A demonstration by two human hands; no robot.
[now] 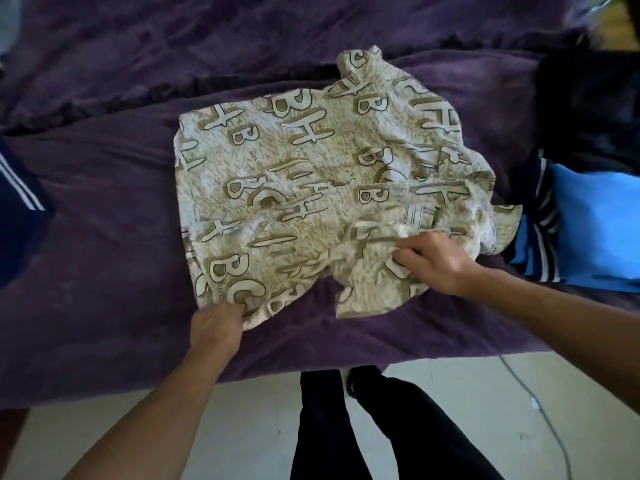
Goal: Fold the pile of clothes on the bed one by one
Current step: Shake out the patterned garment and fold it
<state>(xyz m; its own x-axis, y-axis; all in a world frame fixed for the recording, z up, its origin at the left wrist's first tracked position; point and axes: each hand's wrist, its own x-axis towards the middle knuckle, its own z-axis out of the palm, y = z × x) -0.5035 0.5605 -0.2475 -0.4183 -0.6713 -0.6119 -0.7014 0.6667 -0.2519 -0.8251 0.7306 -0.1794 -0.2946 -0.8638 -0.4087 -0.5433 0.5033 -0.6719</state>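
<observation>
On the purple bed, the printed shirt lay spread but rumpled. Left hand pinched its near hem; right hand gripped bunched cloth. Fabric judged light, limp; best held at hem corners.

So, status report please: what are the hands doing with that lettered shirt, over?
Left hand grips the lettered shirt at its near hem; right hand pinches its bunched side. Shirt spread on purple blanket, unfolded. Blue garment close at right.
</observation>
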